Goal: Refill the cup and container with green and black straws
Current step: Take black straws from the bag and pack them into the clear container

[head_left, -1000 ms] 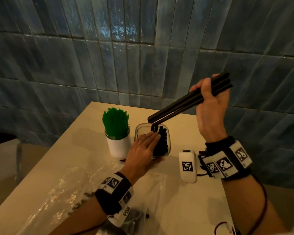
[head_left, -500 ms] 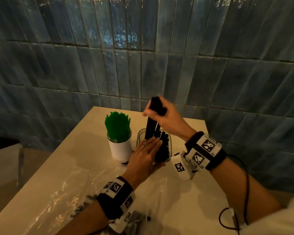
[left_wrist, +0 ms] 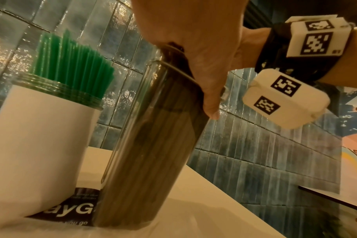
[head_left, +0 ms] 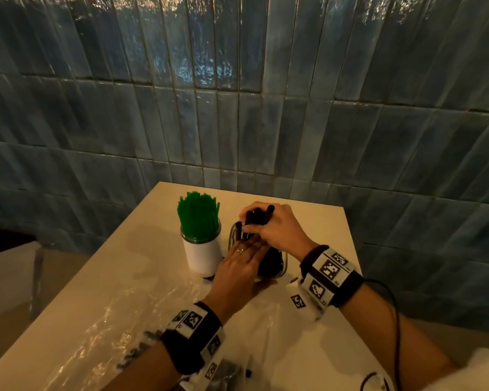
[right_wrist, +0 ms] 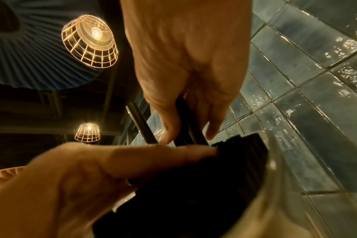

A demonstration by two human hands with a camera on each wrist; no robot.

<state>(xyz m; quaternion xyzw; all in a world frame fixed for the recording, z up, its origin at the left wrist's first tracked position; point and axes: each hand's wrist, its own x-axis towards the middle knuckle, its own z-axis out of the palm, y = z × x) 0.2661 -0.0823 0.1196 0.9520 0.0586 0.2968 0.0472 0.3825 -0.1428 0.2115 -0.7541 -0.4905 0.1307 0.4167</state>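
Note:
A white cup (head_left: 201, 256) packed with green straws (head_left: 198, 214) stands at the back of the table. Just right of it is a clear container (head_left: 283, 265) holding black straws (right_wrist: 230, 169). My right hand (head_left: 254, 227) grips a bundle of black straws (head_left: 259, 217) upright, their lower ends inside the container's mouth. In the right wrist view its thumb and fingers (right_wrist: 212, 132) pinch the bundle (right_wrist: 183, 122). My left hand (head_left: 246, 256) lies flat with straight fingers across the container's mouth, against the straws inside. The left wrist view shows the cup (left_wrist: 37, 136) and the container (left_wrist: 153, 145) side by side.
Crumpled clear plastic wrap (head_left: 96, 334) covers the near left of the cream table (head_left: 322, 230). A plastic bag with dark straws (head_left: 229, 375) lies at the front edge under my left forearm. The blue tiled wall (head_left: 237, 122) runs close behind the table.
My right hand swung the black straw bundle down from the upper right, turned it upright and lowered it into the container. My left hand stayed on the container.

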